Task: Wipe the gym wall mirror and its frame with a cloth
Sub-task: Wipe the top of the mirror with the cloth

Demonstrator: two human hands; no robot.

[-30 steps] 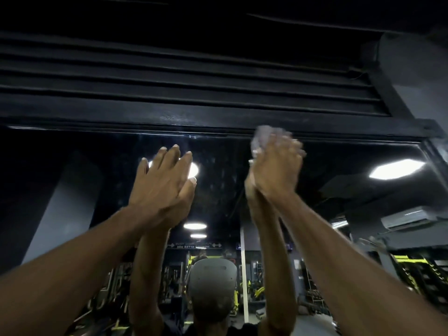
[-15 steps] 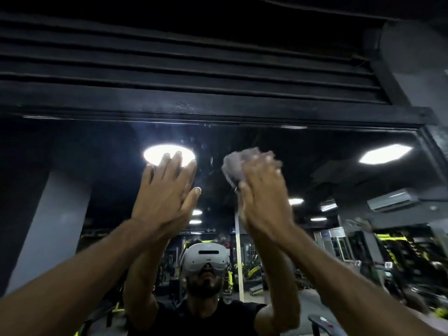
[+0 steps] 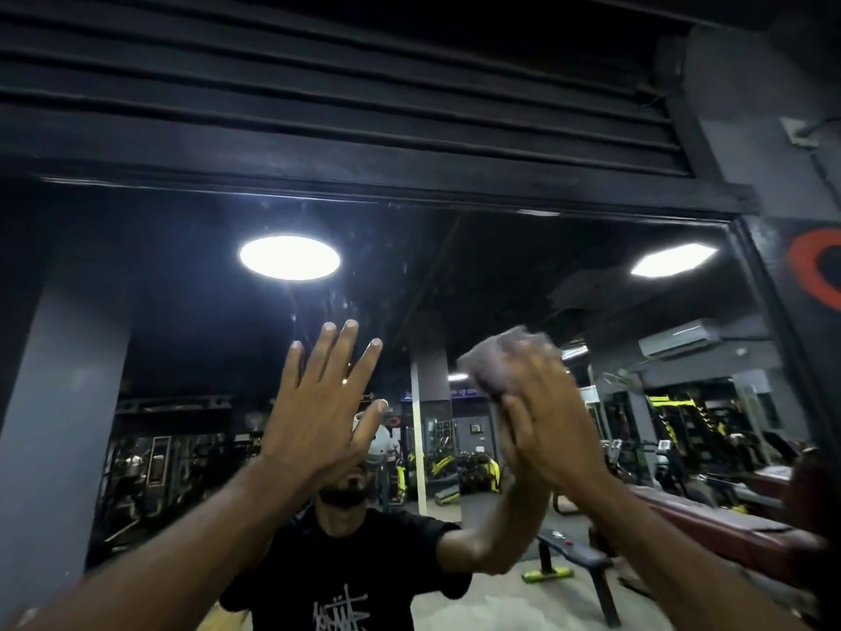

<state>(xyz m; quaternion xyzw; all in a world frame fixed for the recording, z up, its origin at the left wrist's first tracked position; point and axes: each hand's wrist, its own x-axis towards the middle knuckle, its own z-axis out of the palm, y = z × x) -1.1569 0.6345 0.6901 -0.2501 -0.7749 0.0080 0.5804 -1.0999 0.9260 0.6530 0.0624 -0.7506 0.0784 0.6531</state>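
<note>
A person stands facing a large wall mirror [image 3: 182,289] in a dim gym, both arms raised. At centre frame the left hand [image 3: 318,412] is spread wide with straight fingers, palm toward the glass and seemingly resting on it. Just right of centre, the right hand [image 3: 541,430] clutches a bunched pale cloth [image 3: 496,357] against the mirror; it is blurred. The dark frame [image 3: 364,184] runs across the upper part of the picture, well above both hands. A reflected ceiling light [image 3: 290,257] glows at upper centre, with faint specks on the glass beside it.

Likely risks: the bare left palm may leave fresh smears on the glass. The tightly wadded cloth touches only a small patch, so streaks or missed specks seem probable. Leaning body weight on the mirror while stretching for the frame could strain the glass.
</note>
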